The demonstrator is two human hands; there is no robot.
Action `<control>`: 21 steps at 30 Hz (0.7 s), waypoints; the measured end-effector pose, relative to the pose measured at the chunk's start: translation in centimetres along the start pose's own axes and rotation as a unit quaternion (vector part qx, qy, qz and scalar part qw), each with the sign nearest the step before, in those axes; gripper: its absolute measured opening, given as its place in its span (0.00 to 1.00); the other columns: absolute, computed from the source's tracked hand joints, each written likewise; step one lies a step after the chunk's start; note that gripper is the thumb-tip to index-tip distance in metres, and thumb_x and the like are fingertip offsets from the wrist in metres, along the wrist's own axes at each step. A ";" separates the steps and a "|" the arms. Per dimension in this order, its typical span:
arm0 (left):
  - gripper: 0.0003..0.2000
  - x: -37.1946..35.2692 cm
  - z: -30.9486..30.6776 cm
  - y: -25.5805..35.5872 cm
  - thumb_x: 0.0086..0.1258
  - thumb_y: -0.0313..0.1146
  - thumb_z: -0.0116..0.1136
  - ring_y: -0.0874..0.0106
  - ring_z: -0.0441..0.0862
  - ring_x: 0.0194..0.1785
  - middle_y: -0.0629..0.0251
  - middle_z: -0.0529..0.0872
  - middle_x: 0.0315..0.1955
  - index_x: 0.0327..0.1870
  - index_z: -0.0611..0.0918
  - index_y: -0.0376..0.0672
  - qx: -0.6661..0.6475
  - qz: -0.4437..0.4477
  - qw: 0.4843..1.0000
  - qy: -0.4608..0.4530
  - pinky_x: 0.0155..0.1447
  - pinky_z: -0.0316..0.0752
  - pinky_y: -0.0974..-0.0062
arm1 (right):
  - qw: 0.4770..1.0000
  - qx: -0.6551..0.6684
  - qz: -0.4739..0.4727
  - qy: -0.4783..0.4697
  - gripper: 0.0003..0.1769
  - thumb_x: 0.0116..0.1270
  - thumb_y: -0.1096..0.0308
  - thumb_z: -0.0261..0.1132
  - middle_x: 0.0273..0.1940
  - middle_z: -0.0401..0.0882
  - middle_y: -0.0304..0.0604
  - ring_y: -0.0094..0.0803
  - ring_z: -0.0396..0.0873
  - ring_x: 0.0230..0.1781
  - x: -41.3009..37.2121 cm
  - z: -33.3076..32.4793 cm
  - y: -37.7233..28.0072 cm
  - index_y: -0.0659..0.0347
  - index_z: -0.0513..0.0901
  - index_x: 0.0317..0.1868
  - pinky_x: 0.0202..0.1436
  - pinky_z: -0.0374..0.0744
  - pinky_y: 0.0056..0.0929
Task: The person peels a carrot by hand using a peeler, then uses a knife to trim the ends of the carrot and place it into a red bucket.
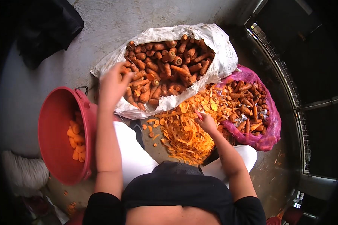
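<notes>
My left hand [114, 85] is over the left edge of a white woven sack [226, 48], its fingers apart and slightly blurred, with nothing in them. Unpeeled carrots [169, 58] fill the sack's mouth close to those fingers. My right hand [207, 124] is closed around the pink handle of a small peeler [199, 114], whose head is hard to make out. Beneath that hand lies a heap of orange carrot peelings and cut slices [187, 137] on the floor between my legs.
At my left a red bucket [55, 146] is tilted, with peeled carrots [76, 137] inside. A pink mesh sack [276, 123] of dirty carrot pieces lies at the right. A black bag-like item [58, 28] is by the wall, and a metal-framed grating [285, 75] runs along the right.
</notes>
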State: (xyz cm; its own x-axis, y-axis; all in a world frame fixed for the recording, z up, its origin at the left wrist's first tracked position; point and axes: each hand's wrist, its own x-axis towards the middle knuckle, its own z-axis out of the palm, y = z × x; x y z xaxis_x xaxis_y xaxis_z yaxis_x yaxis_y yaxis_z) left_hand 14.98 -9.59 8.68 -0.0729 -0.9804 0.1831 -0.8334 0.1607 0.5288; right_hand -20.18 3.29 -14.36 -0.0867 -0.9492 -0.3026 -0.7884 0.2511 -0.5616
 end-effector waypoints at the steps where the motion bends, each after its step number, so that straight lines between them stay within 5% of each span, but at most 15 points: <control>1: 0.24 0.9 2.0 0.2 0.64 0.44 0.61 0.56 0.80 0.54 0.50 0.82 0.51 0.58 0.77 0.42 -0.041 0.027 0.998 -0.050 0.58 0.73 0.61 | 1.000 -0.012 0.000 0.021 0.19 0.63 0.53 0.63 0.30 0.80 0.56 0.50 0.81 0.33 0.2 1.2 0.8 0.62 0.79 0.42 0.40 0.77 0.43; 3: 0.23 1.7 7.0 -1.5 0.66 0.44 0.58 0.54 0.79 0.55 0.51 0.82 0.50 0.59 0.75 0.42 -0.037 0.108 0.988 -0.102 0.59 0.72 0.57 | 0.998 -0.056 0.030 0.005 0.17 0.64 0.53 0.61 0.32 0.82 0.57 0.54 0.81 0.37 0.7 2.3 1.0 0.60 0.80 0.41 0.41 0.77 0.46; 6: 0.27 1.6 10.2 -1.8 0.67 0.47 0.57 0.53 0.75 0.60 0.47 0.78 0.56 0.61 0.72 0.37 0.164 0.054 0.911 -0.374 0.64 0.69 0.61 | 0.999 -0.050 0.017 0.000 0.16 0.64 0.55 0.61 0.30 0.81 0.56 0.54 0.80 0.33 2.5 4.7 1.4 0.61 0.79 0.37 0.39 0.76 0.47; 8: 0.27 2.2 11.3 -2.5 0.68 0.47 0.55 0.53 0.76 0.59 0.47 0.79 0.54 0.62 0.71 0.39 0.164 0.044 0.855 -0.491 0.63 0.69 0.60 | 0.999 -0.015 0.028 0.004 0.14 0.64 0.57 0.60 0.29 0.80 0.56 0.54 0.80 0.33 4.9 6.5 0.9 0.61 0.78 0.36 0.38 0.75 0.48; 10: 0.26 2.8 12.0 -3.2 0.69 0.46 0.54 0.52 0.77 0.56 0.47 0.80 0.52 0.62 0.71 0.39 0.118 0.059 0.902 -0.412 0.60 0.70 0.58 | 0.999 -0.001 0.033 -0.009 0.14 0.64 0.58 0.60 0.30 0.80 0.56 0.54 0.80 0.33 7.9 7.7 -0.7 0.61 0.78 0.36 0.38 0.75 0.49; 14: 0.23 3.4 13.3 -4.8 0.70 0.44 0.52 0.51 0.78 0.52 0.48 0.81 0.48 0.62 0.71 0.41 0.139 0.074 0.945 -0.286 0.57 0.71 0.56 | 0.998 -0.013 -0.062 0.012 0.17 0.65 0.56 0.60 0.49 0.80 0.51 0.51 0.80 0.44 13.9 9.8 -4.4 0.56 0.77 0.49 0.45 0.78 0.46; 18: 0.21 3.8 13.7 -5.9 0.70 0.42 0.52 0.52 0.79 0.51 0.47 0.82 0.45 0.59 0.72 0.41 0.152 0.036 0.922 -0.354 0.57 0.70 0.54 | 0.993 0.014 -0.111 -0.029 0.21 0.67 0.54 0.58 0.60 0.74 0.44 0.49 0.78 0.52 17.8 12.2 -6.7 0.52 0.75 0.57 0.50 0.79 0.43; 19: 0.19 3.6 13.9 -6.3 0.70 0.42 0.52 0.52 0.80 0.51 0.48 0.82 0.44 0.56 0.73 0.40 0.140 0.038 0.927 -0.347 0.58 0.69 0.52 | 0.988 -0.003 -0.156 0.013 0.19 0.68 0.53 0.56 0.53 0.79 0.47 0.49 0.81 0.46 17.8 13.5 -6.8 0.52 0.75 0.55 0.45 0.80 0.45; 21: 0.17 3.5 14.3 -7.0 0.70 0.41 0.52 0.52 0.80 0.50 0.48 0.83 0.43 0.53 0.74 0.39 0.132 0.032 0.928 -0.346 0.58 0.68 0.50 | 0.993 -0.036 -0.106 -0.048 0.18 0.68 0.52 0.57 0.47 0.81 0.48 0.49 0.82 0.41 16.2 14.8 -6.6 0.52 0.75 0.52 0.41 0.80 0.45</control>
State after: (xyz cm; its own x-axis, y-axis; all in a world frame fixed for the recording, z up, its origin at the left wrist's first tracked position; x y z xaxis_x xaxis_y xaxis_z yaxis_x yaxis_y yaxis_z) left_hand 12.73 -15.74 -6.26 -0.3857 -0.8225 -0.4179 -0.9137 0.2779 0.2965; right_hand -7.37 -10.91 -26.98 0.1413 -0.9561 -0.2566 -0.8240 0.0301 -0.5659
